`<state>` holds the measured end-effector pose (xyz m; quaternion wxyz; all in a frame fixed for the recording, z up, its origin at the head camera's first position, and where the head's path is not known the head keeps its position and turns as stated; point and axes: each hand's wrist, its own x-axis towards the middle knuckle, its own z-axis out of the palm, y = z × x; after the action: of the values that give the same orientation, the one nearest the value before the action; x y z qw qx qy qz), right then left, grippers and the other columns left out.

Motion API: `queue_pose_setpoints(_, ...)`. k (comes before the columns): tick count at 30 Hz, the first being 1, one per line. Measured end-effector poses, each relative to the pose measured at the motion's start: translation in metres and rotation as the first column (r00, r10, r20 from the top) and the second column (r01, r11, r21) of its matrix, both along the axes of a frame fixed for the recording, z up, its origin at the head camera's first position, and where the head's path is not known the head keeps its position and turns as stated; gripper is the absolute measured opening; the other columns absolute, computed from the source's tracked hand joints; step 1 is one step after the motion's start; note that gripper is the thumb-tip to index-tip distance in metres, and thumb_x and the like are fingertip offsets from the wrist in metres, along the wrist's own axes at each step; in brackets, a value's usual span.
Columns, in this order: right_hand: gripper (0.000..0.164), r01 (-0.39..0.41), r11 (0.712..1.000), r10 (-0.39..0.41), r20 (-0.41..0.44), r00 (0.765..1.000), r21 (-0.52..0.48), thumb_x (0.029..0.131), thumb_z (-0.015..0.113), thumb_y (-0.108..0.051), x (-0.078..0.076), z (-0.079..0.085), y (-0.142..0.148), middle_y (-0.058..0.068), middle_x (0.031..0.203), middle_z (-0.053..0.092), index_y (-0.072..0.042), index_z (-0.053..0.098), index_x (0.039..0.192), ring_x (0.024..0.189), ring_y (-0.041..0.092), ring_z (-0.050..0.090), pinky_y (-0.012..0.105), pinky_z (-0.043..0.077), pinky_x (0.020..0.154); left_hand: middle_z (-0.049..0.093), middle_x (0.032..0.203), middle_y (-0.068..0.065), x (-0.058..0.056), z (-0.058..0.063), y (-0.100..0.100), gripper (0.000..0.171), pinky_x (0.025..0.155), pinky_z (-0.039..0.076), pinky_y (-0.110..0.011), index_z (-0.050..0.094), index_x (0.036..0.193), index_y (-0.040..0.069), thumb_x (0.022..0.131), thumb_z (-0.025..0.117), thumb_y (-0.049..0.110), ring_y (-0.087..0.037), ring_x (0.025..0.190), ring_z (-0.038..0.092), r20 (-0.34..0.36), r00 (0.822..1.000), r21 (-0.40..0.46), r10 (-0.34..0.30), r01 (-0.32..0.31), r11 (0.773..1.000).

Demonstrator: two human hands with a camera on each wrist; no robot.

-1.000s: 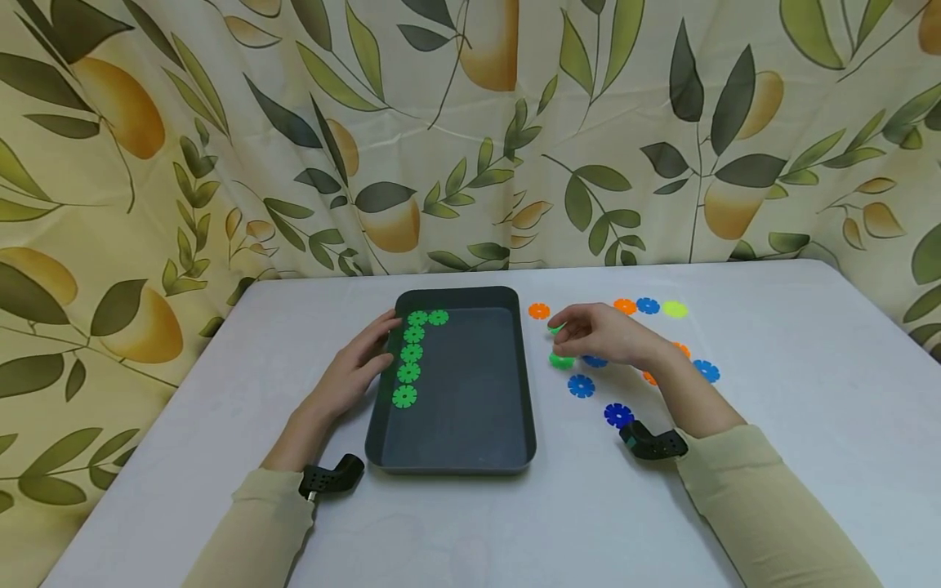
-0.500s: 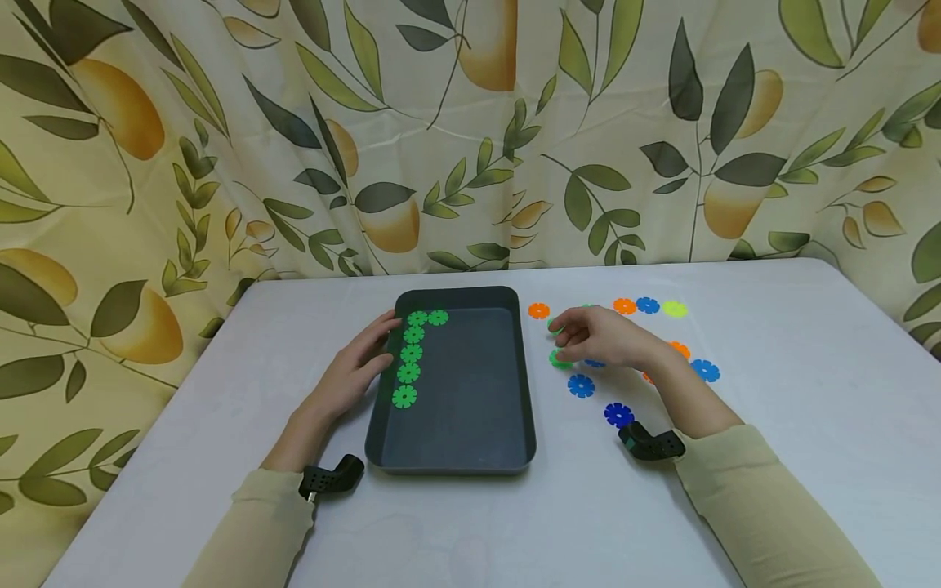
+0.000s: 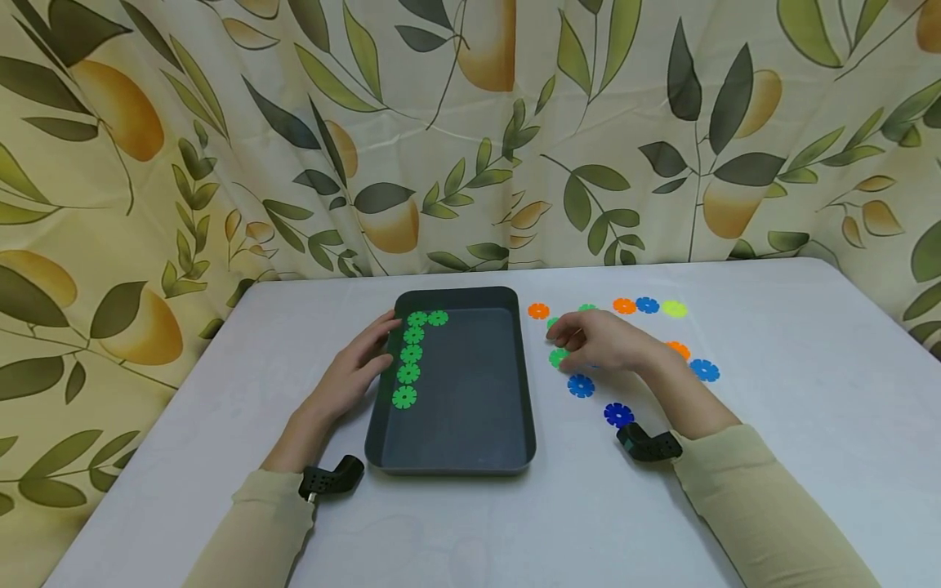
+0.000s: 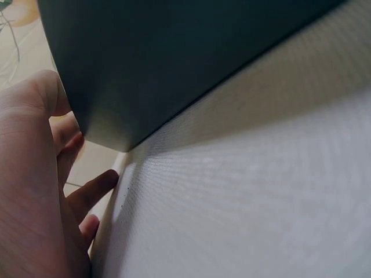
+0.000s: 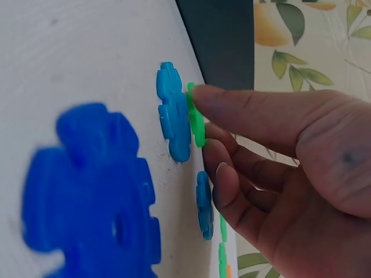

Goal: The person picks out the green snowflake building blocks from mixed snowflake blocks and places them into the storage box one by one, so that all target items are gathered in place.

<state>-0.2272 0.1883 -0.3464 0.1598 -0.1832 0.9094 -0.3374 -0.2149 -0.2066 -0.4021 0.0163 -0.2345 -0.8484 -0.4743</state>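
Observation:
My left hand [image 3: 354, 359] rests against the left wall of a dark grey tray [image 3: 470, 457], fingers loosely bent. In the left wrist view, its thumb lies along the tray's outer wall [image 4: 174, 58]. A column of green notched plastic discs [image 3: 411, 354] lies inside, with one beside the top disc. My right hand [image 3: 606, 339] is low over the loose discs right of the tray, fingers bent, thumb apart from them. The thumb tip is right at a green disc [image 5: 196, 116], next to a light-blue disc [image 5: 174, 113]. Another green disc [image 3: 552, 324] shows partly behind the fingertips.
On the white table lie orange [image 3: 539, 311], blue [image 3: 648, 305] and yellow-green discs [image 3: 674, 309] beyond the right hand. A dark-blue disc [image 3: 618, 414] lies nearer, beside the right wrist camera [image 3: 650, 443]. A fruit-patterned curtain [image 3: 470, 147] hangs behind the table.
My right hand has lowered slightly toward me, and more of a green disc beyond its knuckles shows. The left hand and the tray have stayed in place.

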Motion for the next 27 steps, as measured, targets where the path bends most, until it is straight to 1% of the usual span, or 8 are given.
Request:
queue_pose_setpoints(4,0.035,-0.002,0.999,0.003,-0.028,1.000,0.036,0.085,0.077,-0.004,0.0005,-0.0015,-0.0014,0.009,0.106,0.066,0.000,0.068,0.118,0.098,0.027,0.059,0.042,0.053,0.093,0.026,0.165,-0.001,0.0007,0.0005,-0.0001,0.051,0.119,0.027,-0.040,0.044,0.152,0.008,0.102,0.051,0.008,-0.022,0.148,0.030,-0.001,1.000,0.006,-0.006,0.006,1.000)
queue_pose_setpoints(8,0.032,-0.001,0.999,0.004,-0.043,0.999,0.049,0.085,0.077,-0.003,0.0008,-0.0023,-0.0021,0.007,0.104,0.067,-0.001,0.070,0.116,0.096,0.026,0.059,0.042,0.053,0.091,0.026,0.165,-0.002,0.0008,0.0003,0.0000,0.051,0.119,0.026,-0.042,0.044,0.152,0.007,0.102,0.051,0.008,-0.024,0.148,0.030,-0.005,1.000,0.004,-0.008,0.008,1.000)
queue_pose_setpoints(11,0.030,-0.008,0.999,0.010,-0.048,0.999,0.046,0.085,0.077,-0.002,0.0010,-0.0024,-0.0023,0.007,0.103,0.067,-0.001,0.071,0.114,0.095,0.026,0.059,0.041,0.054,0.090,0.026,0.165,-0.003,0.0005,-0.0003,0.0000,0.051,0.119,0.026,-0.043,0.044,0.152,0.007,0.102,0.051,0.009,-0.025,0.148,0.030,-0.003,1.000,0.002,-0.006,0.006,1.000)
queue_pose_setpoints(15,0.029,-0.022,0.999,0.023,-0.050,0.998,0.033,0.084,0.077,0.000,0.0019,-0.0012,-0.0026,0.007,0.102,0.067,-0.001,0.071,0.112,0.094,0.026,0.059,0.041,0.054,0.089,0.026,0.165,-0.002,0.0007,0.0003,0.0004,0.051,0.119,0.026,-0.042,0.044,0.152,0.008,0.102,0.051,0.008,-0.023,0.148,0.029,0.000,1.000,0.009,-0.003,0.003,1.000)
queue_pose_setpoints(22,0.029,-0.026,0.999,0.027,-0.039,0.999,0.019,0.084,0.075,0.002,0.0039,0.0014,-0.0039,0.008,0.104,0.067,-0.001,0.071,0.112,0.096,0.027,0.059,0.042,0.054,0.090,0.026,0.165,-0.004,0.0002,-0.0001,0.0002,0.051,0.119,0.026,-0.044,0.044,0.152,0.007,0.101,0.051,0.008,-0.025,0.148,0.030,-0.005,1.000,0.008,-0.001,0.001,1.000)
queue_pose_setpoints(27,0.028,-0.028,0.999,0.029,-0.041,0.999,0.033,0.085,0.075,0.001,0.0039,0.0007,-0.0039,0.007,0.101,0.067,-0.002,0.072,0.112,0.094,0.026,0.059,0.042,0.054,0.089,0.027,0.165,-0.001,-0.0005,-0.0010,0.0003,0.051,0.119,0.026,-0.043,0.044,0.152,0.008,0.102,0.050,0.009,-0.022,0.148,0.030,0.000,1.000,-0.003,0.009,-0.009,1.000)
